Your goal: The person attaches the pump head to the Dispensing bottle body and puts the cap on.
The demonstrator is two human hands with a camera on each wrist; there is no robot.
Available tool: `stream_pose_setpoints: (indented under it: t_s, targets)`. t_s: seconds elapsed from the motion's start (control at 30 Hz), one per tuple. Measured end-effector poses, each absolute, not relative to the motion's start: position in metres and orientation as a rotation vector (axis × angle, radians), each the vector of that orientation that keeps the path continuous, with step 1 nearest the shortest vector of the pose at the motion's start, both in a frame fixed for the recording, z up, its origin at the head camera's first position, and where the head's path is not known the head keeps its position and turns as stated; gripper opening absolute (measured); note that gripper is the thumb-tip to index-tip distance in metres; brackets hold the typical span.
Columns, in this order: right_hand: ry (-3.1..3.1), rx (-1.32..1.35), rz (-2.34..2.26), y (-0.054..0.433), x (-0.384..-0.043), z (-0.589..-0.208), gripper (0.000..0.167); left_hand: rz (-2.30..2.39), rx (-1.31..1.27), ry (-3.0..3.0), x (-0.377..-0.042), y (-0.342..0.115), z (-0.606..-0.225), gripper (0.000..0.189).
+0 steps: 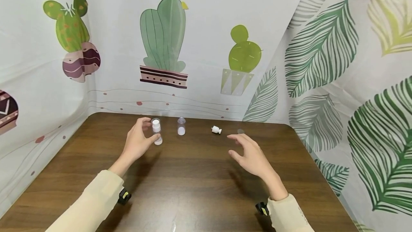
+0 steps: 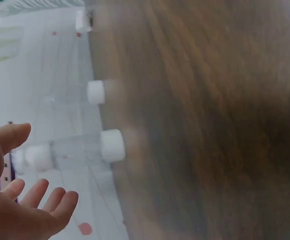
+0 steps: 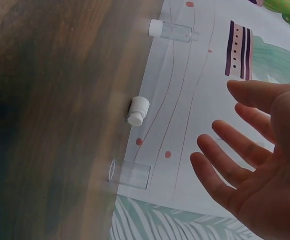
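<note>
With my left hand (image 1: 137, 140) and right hand (image 1: 250, 156) grasping nothing, I judge that the left's sideways brush could topple the upright, white-based clear bottle (image 1: 156, 127) beside it.

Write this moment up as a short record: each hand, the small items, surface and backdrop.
left hand: fingers parted, at the white-topped bottle; contact unclear
right hand: fingers apart, holding nothing, near the clear cylinder
white-topped bottle: upright, white base, clear casing
second bottle: upright, clear body, white base, no white top
white fitting: lying on its side between second bottle and clear cylinder
clear cylinder: standing, see-through
surface: brown wood-grained table
backdrop: white cloth printed with cacti and leaves
</note>
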State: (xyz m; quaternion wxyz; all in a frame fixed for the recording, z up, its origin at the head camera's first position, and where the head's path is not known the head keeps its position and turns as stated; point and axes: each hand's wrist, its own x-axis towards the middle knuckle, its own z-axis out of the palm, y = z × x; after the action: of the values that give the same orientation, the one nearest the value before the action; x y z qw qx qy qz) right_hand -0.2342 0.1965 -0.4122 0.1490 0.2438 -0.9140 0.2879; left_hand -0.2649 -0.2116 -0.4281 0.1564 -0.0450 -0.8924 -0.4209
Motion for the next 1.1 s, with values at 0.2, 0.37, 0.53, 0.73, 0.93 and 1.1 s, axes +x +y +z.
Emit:
stream_pose_setpoints:
  t_s: [0.2, 0.37, 0.53, 0.73, 0.93, 1.1]
  targets:
    - [-2.611, 0.693, 0.835, 0.198, -0.237, -0.413, 0.052, -1.204, -0.121, -2.451, -0.249, -0.206, -0.422, 0.066]
    - [-2.589, 0.677, 0.829, 0.199, -0.239, -0.413, 0.052, -1.209, -0.142, -2.385, -0.241, -0.2, -0.42, 0.063]
    - [-2.576, 0.659, 0.82, 0.2, -0.241, -0.413, 0.051, -1.223, -0.203, -2.396, -0.237, -0.192, -0.417, 0.059]
    - [-2.572, 0.634, 0.838, 0.199, -0.242, -0.409, 0.05, -1.264, -0.265, -2.433, -0.237, -0.178, -0.419, 0.057]
    - [-2.564, 0.61, 0.846, 0.198, -0.244, -0.408, 0.05, -1.308, -0.284, -2.45, -0.243, -0.165, -0.425, 0.059]
    - [-2.549, 0.606, 0.855, 0.198, -0.245, -0.408, 0.05, -1.343, -0.263, -2.488, -0.251, -0.154, -0.432, 0.065]
